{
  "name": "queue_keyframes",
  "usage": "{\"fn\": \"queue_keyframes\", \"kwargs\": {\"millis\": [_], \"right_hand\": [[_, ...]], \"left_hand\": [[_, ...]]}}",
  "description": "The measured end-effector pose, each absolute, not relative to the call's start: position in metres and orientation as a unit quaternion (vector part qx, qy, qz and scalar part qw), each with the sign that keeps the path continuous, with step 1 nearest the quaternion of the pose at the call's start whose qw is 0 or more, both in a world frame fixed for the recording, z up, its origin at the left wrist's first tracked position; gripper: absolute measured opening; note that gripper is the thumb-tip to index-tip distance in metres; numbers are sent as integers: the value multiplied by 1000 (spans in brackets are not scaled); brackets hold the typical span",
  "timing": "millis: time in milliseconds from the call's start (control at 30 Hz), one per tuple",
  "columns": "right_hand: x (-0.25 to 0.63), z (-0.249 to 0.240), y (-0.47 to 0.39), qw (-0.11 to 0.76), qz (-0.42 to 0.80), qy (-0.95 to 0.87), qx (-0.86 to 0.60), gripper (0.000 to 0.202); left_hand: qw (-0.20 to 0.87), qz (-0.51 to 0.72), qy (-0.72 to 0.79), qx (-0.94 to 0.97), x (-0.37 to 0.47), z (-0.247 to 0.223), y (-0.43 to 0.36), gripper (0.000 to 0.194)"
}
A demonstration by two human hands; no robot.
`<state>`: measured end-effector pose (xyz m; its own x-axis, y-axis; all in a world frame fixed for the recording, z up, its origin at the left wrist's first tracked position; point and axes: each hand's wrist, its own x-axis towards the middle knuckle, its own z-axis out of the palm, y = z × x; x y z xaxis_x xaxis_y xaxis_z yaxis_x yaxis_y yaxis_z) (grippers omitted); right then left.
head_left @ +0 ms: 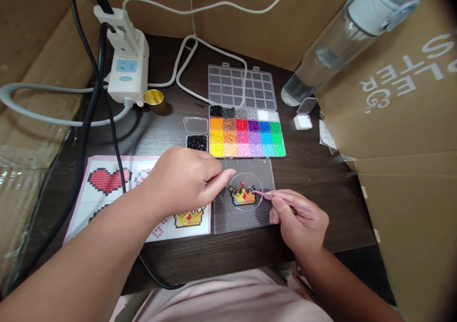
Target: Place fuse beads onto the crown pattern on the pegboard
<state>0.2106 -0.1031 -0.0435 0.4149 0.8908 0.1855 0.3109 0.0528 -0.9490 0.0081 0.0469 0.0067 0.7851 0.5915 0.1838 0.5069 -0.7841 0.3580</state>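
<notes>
My right hand [300, 219] grips pink tweezers [285, 201], whose tip meets the right side of a small bead crown [244, 196]. Yellow, orange and black beads form this crown, with red at its centre and on top. It sits inside a ring mark on a clear pegboard [228, 219]. My left hand [191, 174] hovers over the board's left edge and the printed pattern sheet [117, 205], its fingers curled and thumb pointing right. Whatever lies inside those fingers is hidden. On the sheet, a printed crown [189, 219] shows partly below my left wrist.
Behind the board lies an open bead box [247, 131] with many colours. Beside it are a small case of black beads [196, 142] and a white-filled case [303, 121]. A gold cup [154, 101], power strip [127, 70], cables and a leaning bottle [332, 51] stand farther back.
</notes>
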Motion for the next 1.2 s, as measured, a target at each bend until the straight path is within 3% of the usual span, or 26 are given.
{"fn": "queue_keyframes", "kwargs": {"millis": [700,933,1200], "right_hand": [[214,-38,-98,572,261,-453,-632,15],[222,-2,-36,639,222,-466,-570,9],[193,-16,22,591,232,-485,-602,11]], "left_hand": [[146,174,276,934,6,5,48,45],[121,180,269,938,1,3,47,42],[138,177,281,933,1,3,47,42]]}}
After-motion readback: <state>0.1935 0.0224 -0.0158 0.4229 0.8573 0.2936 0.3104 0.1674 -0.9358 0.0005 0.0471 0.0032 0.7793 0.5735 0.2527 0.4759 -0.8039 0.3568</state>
